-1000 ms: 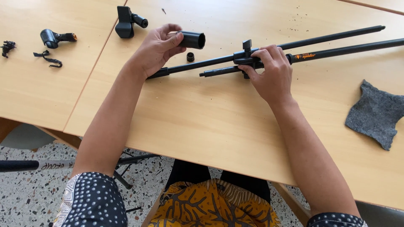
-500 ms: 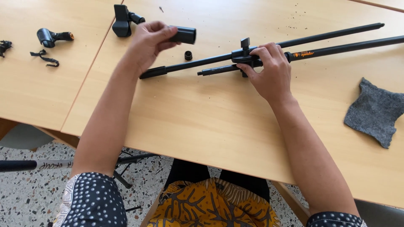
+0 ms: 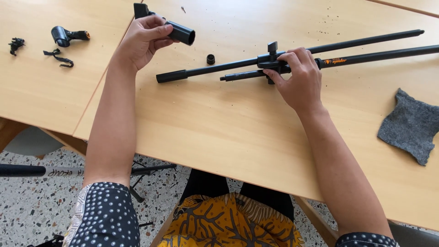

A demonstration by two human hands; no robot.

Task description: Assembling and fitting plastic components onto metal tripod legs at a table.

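Observation:
My left hand [image 3: 142,39] holds a short black tube-shaped clip holder [image 3: 181,33] lifted a little above the wooden table [image 3: 192,132]. My right hand [image 3: 298,78] grips the black clamp joint [image 3: 270,60] where two long black stand rods meet. The upper rod [image 3: 219,68] runs left to a thicker end piece [image 3: 171,76]; the lower rod [image 3: 375,56] runs off to the right. A small black ring nut [image 3: 210,59] lies on the table between my hands.
A black clip part [image 3: 68,35], a black strap [image 3: 58,58] and a small black piece [image 3: 16,44] lie on the left table. A grey felt cloth [image 3: 410,125] lies at the right. Another black block [image 3: 141,9] sits at the top edge. A stand pole [image 3: 55,171] lies on the floor.
My left hand has lifted the black tube off the table and drawn it up and left, away from the rod end. My right hand has stayed on the clamp joint.

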